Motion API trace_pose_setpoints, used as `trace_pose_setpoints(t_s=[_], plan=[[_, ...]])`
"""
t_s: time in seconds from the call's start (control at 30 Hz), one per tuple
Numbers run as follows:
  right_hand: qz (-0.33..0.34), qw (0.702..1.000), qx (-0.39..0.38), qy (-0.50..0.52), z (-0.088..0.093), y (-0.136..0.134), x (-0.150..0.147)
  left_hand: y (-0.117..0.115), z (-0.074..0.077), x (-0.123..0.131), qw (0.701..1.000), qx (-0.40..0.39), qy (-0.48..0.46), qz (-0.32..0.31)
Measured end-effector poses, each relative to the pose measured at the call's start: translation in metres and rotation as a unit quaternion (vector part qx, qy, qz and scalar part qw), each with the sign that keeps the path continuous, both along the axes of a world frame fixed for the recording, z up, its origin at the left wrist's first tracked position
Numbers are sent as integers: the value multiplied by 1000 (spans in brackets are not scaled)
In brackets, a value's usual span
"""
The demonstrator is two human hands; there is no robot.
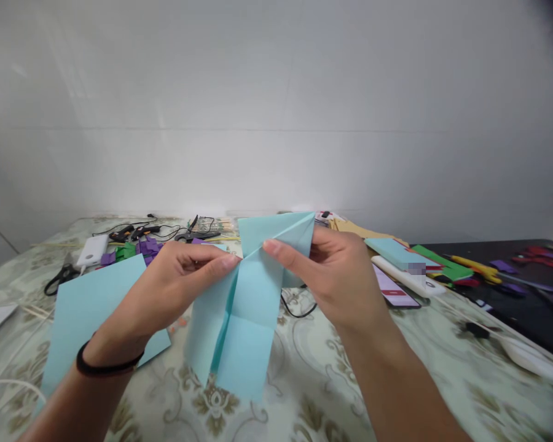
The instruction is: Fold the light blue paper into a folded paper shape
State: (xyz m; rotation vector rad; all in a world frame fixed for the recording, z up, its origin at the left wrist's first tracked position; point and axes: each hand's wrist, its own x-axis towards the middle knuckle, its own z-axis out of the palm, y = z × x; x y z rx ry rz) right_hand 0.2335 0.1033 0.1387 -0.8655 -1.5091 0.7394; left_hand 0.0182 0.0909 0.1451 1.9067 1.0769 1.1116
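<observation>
A light blue sheet of folded paper [253, 331] hangs upright between my hands, above the patterned tablecloth. Long creases run down it, and a slanted flap crosses its top right part. My left hand [184, 285] pinches the paper near the middle fold with thumb and fingers; a dark band circles that wrist. With the thumb in front and the fingers behind, my right hand [336, 267] grips the slanted flap at the upper right. Under my left forearm lies another light blue sheet [96, 307], partly hidden.
Black scissors [61, 276], a white power bank [93, 250] and purple paper pieces [148, 248] lie at the left. On the right are a phone [399, 291], stacked coloured paper [396, 250], yellow-handled scissors [477, 267] and a white cable. A pale wall [276, 123] stands behind.
</observation>
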Motion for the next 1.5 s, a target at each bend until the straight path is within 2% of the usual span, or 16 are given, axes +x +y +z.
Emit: trace_pose_setpoints(t_s=[0.07,0.17,0.3,0.47,0.7,0.87,1.1,1.5], plan=[[-8,1000,1,7,1,-1,-1,1,0,-2,1000,-18,-9,-12],[-8,1000,-1,15,2,-3,-3,0,-1,1,1000,-10,-21,10],[-13,1000,-7,25,2,-3,-5,-5,0,7,998,38,-11,45],[14,1000,-7,17,0,1,-3,-10,0,12,992,91,19,90],[-7,1000,10,-19,-1,1,-4,-11,1,21,991,87,-10,98],[8,1000,20,-17,-3,-2,-7,-9,0,22,989,92,9,119],[-1,999,30,-20,-2,-3,-5,-7,-1,19,991,92,-15,92],[-7,998,58,-8,-1,-4,-8,-6,-1,19,989,104,-21,101]])
